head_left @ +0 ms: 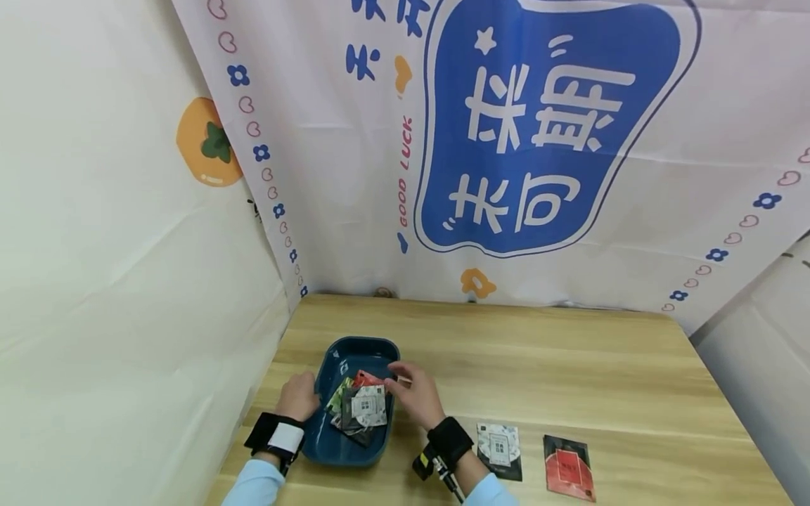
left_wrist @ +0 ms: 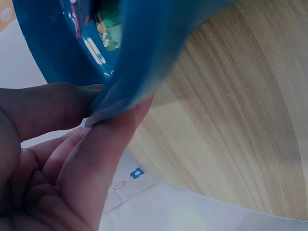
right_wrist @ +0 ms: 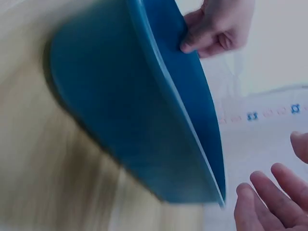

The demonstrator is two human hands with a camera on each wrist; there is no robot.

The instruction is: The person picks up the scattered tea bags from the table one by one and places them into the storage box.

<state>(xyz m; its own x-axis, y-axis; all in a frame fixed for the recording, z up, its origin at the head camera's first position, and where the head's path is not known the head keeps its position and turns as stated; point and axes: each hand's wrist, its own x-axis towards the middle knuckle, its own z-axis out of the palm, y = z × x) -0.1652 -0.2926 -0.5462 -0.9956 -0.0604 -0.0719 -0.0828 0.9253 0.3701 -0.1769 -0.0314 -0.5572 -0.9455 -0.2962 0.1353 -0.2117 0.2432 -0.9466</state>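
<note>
Two hands work at a blue tray (head_left: 329, 372) on the counter (head_left: 569, 365): in the head view the left hand (head_left: 297, 397) grips its left rim, while the right hand (head_left: 414, 393) hovers at its right edge beside the packets (head_left: 363, 407) inside. Two more packets (head_left: 534, 460) lie right of the tray.

Left wrist view: thumb and fingers (left_wrist: 96, 154) pinch the rim.

Right wrist view: the fingers (right_wrist: 269, 202) hang loose, holding nothing.

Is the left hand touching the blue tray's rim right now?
Touching. The left wrist view shows the left hand pinching the blue tray rim between thumb and finger.
</note>
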